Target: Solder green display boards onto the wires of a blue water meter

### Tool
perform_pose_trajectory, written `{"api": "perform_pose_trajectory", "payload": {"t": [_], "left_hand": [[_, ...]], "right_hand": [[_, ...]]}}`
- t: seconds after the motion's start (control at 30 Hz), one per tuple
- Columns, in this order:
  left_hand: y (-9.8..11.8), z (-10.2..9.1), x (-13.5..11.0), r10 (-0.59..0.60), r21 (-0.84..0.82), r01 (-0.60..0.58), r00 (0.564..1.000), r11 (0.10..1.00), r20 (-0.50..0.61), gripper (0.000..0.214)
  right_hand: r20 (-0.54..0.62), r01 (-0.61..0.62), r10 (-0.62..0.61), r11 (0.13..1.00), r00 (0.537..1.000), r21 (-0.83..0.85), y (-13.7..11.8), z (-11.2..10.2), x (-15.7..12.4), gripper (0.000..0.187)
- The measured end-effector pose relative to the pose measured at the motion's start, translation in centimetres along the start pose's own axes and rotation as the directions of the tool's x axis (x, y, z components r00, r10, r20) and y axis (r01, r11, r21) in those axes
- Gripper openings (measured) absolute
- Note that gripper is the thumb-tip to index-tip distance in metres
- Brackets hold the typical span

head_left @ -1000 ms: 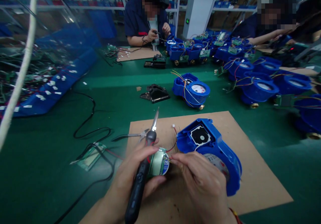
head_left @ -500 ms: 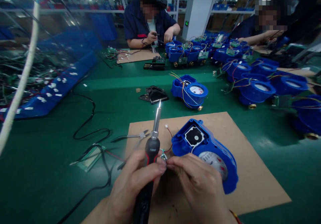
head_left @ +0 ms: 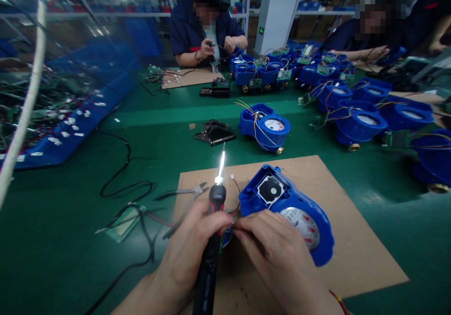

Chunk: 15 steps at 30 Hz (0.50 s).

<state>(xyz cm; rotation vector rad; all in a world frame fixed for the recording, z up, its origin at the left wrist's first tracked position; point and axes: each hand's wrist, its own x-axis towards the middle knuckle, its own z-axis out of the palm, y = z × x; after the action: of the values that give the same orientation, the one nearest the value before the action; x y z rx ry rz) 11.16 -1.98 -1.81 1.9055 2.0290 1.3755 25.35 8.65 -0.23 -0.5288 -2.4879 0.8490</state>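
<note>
My left hand (head_left: 188, 258) is closed round a black and red soldering iron (head_left: 213, 240), its metal tip pointing up and away. Under that hand's fingers a small round part (head_left: 226, 236) shows only at its edge. My right hand (head_left: 278, 258) pinches thin wires beside that part, fingertips touching the left thumb. A red wire (head_left: 237, 193) runs from there to a white plug. Just right of my hands lies a blue water meter (head_left: 291, 209) on a brown cardboard sheet (head_left: 352, 240).
Pliers (head_left: 183, 192) lie at the cardboard's left edge, with a green circuit board (head_left: 123, 221) and black cables (head_left: 123, 183) further left. Another blue meter (head_left: 266, 127) and a black part (head_left: 214, 132) sit beyond. Many meters fill the right side. Two people work across the table.
The round part, plainly visible a second ago in my left hand, is now mostly covered by my fingers. The iron has swung more upright and my hands have closed together.
</note>
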Motion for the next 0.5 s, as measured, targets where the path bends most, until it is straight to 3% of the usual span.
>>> {"api": "perform_pose_trajectory", "payload": {"t": [0.1,0.27,0.43,0.5], "left_hand": [[-0.3,0.2,-0.5,0.042,0.052,-0.044,0.999,0.998,0.033,0.035],[0.0,0.2,-0.4,-0.04,0.035,0.037,0.993,0.999,0.108,0.03],[0.2,-0.6,0.2,-0.132,0.126,0.137,0.99,0.982,-0.042,0.035],[-0.2,-1.3,-0.2,-0.118,0.14,0.134,0.986,0.981,-0.12,0.032]], "right_hand": [[0.011,-0.005,0.006,1.0,1.0,-0.029,0.1,0.3,-0.1,0.009],[-0.001,0.019,-0.019,0.996,1.0,-0.083,-0.1,0.7,0.0,0.014],[-0.11,0.008,-0.027,0.985,0.994,-0.173,-0.2,1.1,0.0,0.017],[-0.14,0.0,-0.032,0.976,0.99,-0.219,-0.3,1.4,0.0,0.018]]}}
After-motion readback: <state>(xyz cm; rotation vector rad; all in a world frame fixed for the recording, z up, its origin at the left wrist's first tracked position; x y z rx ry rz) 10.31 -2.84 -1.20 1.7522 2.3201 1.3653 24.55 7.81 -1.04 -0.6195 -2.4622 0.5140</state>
